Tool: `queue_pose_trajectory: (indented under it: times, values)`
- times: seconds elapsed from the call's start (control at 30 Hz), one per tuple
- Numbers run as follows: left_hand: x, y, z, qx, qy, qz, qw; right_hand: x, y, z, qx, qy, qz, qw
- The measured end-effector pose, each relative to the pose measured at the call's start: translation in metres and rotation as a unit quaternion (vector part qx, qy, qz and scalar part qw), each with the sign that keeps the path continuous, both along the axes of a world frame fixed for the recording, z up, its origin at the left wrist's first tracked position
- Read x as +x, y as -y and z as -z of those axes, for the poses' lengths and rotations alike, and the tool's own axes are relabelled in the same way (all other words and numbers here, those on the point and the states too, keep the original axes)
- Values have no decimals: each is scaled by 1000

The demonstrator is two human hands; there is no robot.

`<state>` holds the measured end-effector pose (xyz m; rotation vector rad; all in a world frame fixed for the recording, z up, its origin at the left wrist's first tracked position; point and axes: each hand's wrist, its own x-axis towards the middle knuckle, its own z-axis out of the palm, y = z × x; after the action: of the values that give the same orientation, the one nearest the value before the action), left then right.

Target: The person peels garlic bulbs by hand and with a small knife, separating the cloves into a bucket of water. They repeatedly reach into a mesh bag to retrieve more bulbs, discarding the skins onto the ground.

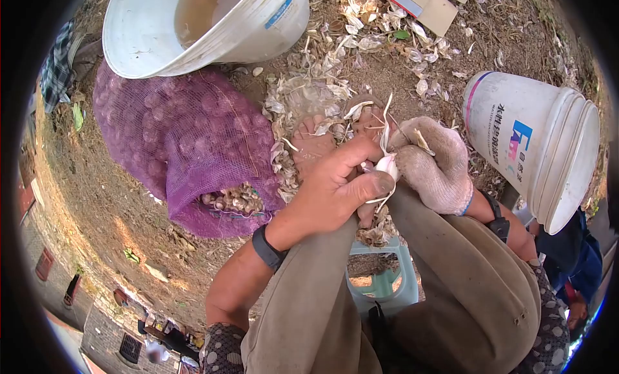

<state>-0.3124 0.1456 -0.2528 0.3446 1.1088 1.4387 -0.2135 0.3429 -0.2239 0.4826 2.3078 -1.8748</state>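
Above my knees, my left hand (335, 181) is bare and closed round a pale pinkish garlic bulb (386, 166), its thumb and fingers pressed on it. A long dry strip of skin stands up from the bulb. My right hand (435, 164) wears a soiled white knit glove and is curled against the bulb's other side. A dry flake of garlic skin (422, 143) and a thin dark sliver show at the gloved fingers. What lies inside that curl is hidden.
A purple mesh sack of garlic (193, 126) lies at the left, its mouth towards me. Above it a white tub (284, 26) holds cloudy liquid. At the right a white bucket (516, 126) lies tilted. Peelings (309, 94) litter the ground round my feet. A pale stool (406, 271) shows below.
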Motion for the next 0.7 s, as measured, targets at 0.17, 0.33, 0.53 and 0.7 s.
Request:
queue_pose_trajectory:
  times: [0.17,0.33,0.53,0.7]
  values:
    - [8,6,13,57,-136,-24,989,-1,16,6,-101,11,117,988]
    - [12,-6,-3,12,172,-103,980,3,9,10,-11,-20,74,997]
    - [0,-5,8,3,140,41,989,-2,5,11,108,-100,36,988]
    - [13,-9,12,37,-140,-31,989,1,6,10,92,-41,27,995]
